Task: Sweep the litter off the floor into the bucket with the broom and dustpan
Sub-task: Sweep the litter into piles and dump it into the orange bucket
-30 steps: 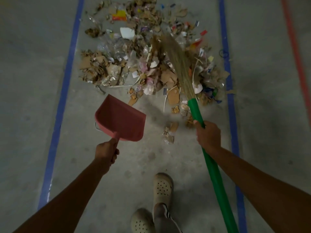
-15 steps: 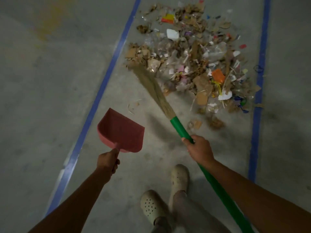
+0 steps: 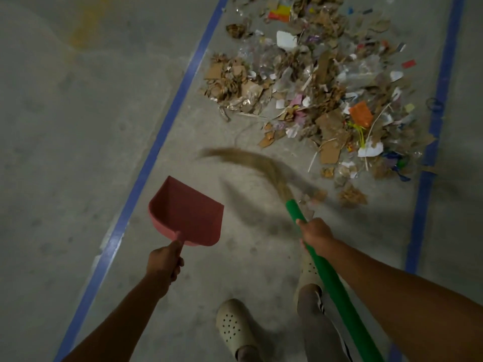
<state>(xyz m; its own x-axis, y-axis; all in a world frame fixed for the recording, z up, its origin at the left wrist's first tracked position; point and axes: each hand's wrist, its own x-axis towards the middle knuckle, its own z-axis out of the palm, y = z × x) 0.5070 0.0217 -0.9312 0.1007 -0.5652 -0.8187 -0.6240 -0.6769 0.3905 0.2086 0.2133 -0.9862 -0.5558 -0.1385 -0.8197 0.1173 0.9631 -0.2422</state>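
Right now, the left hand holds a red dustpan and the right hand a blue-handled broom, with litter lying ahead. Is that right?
Not quite. The broom has a green handle, not a blue one, as the head view shows. The rest holds: the left hand grips the red dustpan, the right hand grips the broom, and the litter lies ahead.

We find the litter [image 3: 326,100] heaped on the floor [image 3: 78,152] ahead and to the right, between two lines: the left line [image 3: 146,173] and the right line [image 3: 428,163], which touches the heap's edge. Nearer us, apart from the heap, the dustpan [image 3: 187,212] lies left of the broom [image 3: 334,280] and just right of the left line. The left grip [image 3: 163,259] is behind the dustpan at its handle, and the right grip [image 3: 316,235] is on the broom's shaft. The bristles [image 3: 251,163] reach leftward, between dustpan and heap. Our shoes [image 3: 232,325] stand behind — one under the shaft.
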